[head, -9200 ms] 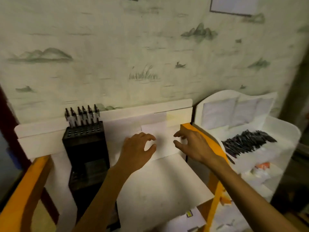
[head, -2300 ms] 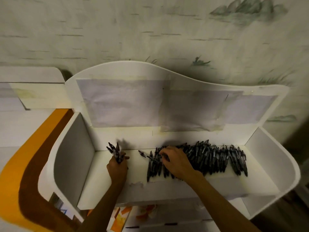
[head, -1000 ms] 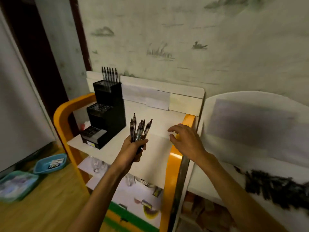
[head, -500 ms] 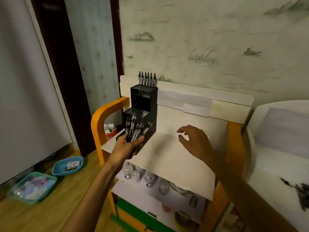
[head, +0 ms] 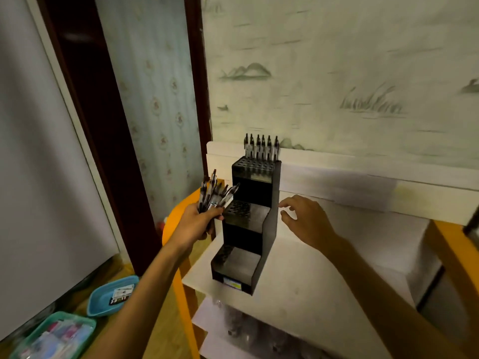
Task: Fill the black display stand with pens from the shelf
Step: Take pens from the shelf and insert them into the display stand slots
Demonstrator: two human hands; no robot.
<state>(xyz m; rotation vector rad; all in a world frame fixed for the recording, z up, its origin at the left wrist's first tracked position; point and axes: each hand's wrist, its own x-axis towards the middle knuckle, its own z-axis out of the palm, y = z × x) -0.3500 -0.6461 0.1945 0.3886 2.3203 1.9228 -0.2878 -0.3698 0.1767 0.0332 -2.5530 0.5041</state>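
The left hand is gripping a bunch of pens, held just left of the stand on the shelf. The right hand is hovering beside the stand, fingers loosely spread, holding nothing. Risk: the splayed bunch is likely slipping if the grip loosens, or its tips are knocking the stand. The pens' long axes are standing near upright, tips up, fanning rightward. Six pens are standing in the stand's top tier.

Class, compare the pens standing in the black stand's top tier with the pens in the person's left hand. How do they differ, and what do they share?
The pens in the top tier stand upright in one neat row; the pens in the left hand fan out, tilted. The top-tier pens sit in holes of the black stand; the others are gripped by the left hand, beside the middle tier. Both sets look like the same dark pens.
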